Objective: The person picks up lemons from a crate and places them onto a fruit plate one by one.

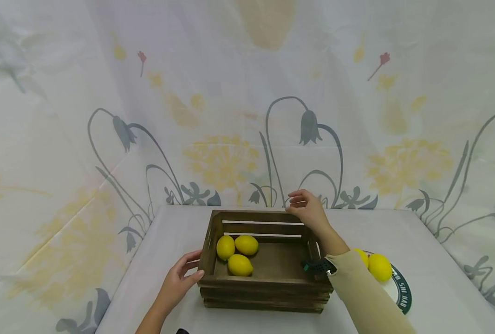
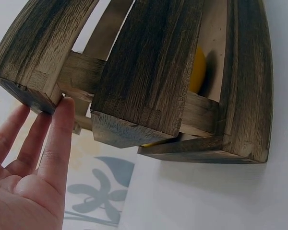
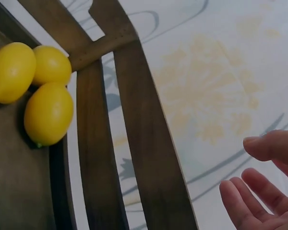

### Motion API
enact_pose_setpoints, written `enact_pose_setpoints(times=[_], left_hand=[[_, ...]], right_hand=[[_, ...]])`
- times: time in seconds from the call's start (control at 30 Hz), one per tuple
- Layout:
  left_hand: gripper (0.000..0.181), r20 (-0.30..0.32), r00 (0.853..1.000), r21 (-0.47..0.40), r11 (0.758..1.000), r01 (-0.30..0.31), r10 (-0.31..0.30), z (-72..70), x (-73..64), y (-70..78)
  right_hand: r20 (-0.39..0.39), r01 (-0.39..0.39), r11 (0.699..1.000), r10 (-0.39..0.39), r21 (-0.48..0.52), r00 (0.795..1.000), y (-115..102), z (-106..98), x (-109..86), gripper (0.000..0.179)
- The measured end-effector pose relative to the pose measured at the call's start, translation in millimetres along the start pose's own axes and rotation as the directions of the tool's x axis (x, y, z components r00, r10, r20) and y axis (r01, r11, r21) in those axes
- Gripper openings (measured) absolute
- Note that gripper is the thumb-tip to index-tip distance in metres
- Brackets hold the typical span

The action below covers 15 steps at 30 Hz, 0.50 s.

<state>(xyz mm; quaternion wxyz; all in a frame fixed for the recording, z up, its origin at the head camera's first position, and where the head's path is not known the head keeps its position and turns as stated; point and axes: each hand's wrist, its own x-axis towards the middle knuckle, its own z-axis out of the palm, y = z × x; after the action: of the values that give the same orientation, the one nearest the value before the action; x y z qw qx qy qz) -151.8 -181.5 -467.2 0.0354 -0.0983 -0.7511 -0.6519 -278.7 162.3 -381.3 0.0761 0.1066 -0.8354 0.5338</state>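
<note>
A dark wooden slatted crate point(image 1: 268, 290) stands on the white table, with three lemons point(image 1: 240, 265) in its left half. At the crate's left end, my left hand point(image 1: 180, 278) touches the near corner, its fingers fairly straight. The left wrist view has those fingertips point(image 2: 63, 108) against the end of a slat point(image 2: 43, 52). My right hand point(image 1: 310, 213) is over the far right corner, fingers loosely bent and holding nothing. In the right wrist view, this hand point(image 3: 266, 187) is apart from the crate's slats point(image 3: 149, 139), and the lemons point(image 3: 49, 114) lie inside.
To the right, a plate point(image 1: 405, 290) with a dark green lettered rim bears two visible lemons point(image 1: 380, 267); the right sleeve point(image 1: 360, 287) hides part of it. A dark object point(image 1: 182, 331) shows at the bottom edge. Flower-patterned cloth point(image 1: 239, 116) hangs behind the table point(image 1: 147, 260).
</note>
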Motion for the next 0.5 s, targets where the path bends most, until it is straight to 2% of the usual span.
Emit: enact_pose_setpoints(times=[0.2,0.33,0.5], left_hand=[[0.045,-0.001,1.000,0.009,1.000,0.011,-0.011,-0.5,-0.5,-0.3],[0.046,0.001,1.000,0.007,1.000,0.016,-0.016,-0.7,-0.8,-1.0],[0.045,-0.002,1.000,0.010,1.000,0.017,-0.017,-0.5,-0.5,0.0]], right_hand=[[0.048,0.010,1.000,-0.011,0.014,0.999,-0.8,15.2,6.8,0.038],[0.135,0.007,1.000,-0.010,0.021,0.991,0.1,24.4,9.7,0.038],[0.243,0.040,0.998,-0.050,0.045,0.969,1.9,32.4,13.6,0.039]])
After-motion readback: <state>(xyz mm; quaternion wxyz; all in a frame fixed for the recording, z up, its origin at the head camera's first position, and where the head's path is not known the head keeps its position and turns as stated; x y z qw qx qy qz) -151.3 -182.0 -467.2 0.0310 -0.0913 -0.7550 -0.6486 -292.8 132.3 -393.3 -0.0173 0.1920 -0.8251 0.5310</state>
